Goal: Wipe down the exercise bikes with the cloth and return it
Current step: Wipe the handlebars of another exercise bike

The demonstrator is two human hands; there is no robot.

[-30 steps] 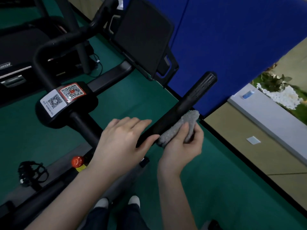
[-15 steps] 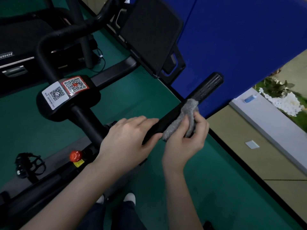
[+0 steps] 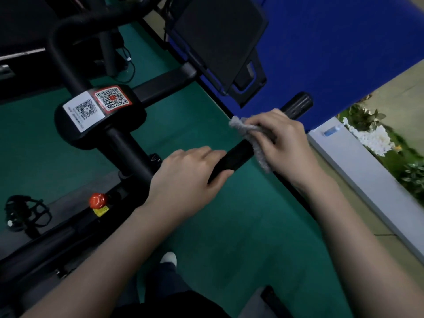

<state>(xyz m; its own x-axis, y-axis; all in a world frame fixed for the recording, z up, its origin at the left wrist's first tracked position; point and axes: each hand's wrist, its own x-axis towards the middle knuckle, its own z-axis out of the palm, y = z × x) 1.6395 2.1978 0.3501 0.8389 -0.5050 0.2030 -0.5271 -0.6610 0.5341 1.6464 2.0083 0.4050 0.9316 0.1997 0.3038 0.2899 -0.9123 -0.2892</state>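
A black exercise bike fills the left half, with QR stickers on its centre block (image 3: pixel 98 106). Its right handlebar grip (image 3: pixel 236 154) runs up and to the right, ending at a round tip (image 3: pixel 300 103). My left hand (image 3: pixel 185 177) holds the lower part of this grip, thumb under it. My right hand (image 3: pixel 282 143) is wrapped over the grip higher up, with a grey cloth (image 3: pixel 250 134) pressed between palm and bar. Cloth ends stick out above and below my fingers.
A black console screen (image 3: pixel 218 35) stands behind the bar, against a blue wall pad (image 3: pixel 332 42). A red knob (image 3: pixel 98 200) and a pedal (image 3: pixel 23 212) sit low left. Green floor (image 3: pixel 241 226) lies under me. A white ledge (image 3: pixel 358 166) runs along the right.
My right hand turned over the top of the grip and slid the cloth up toward the tip. My left hand stayed on the lower grip.
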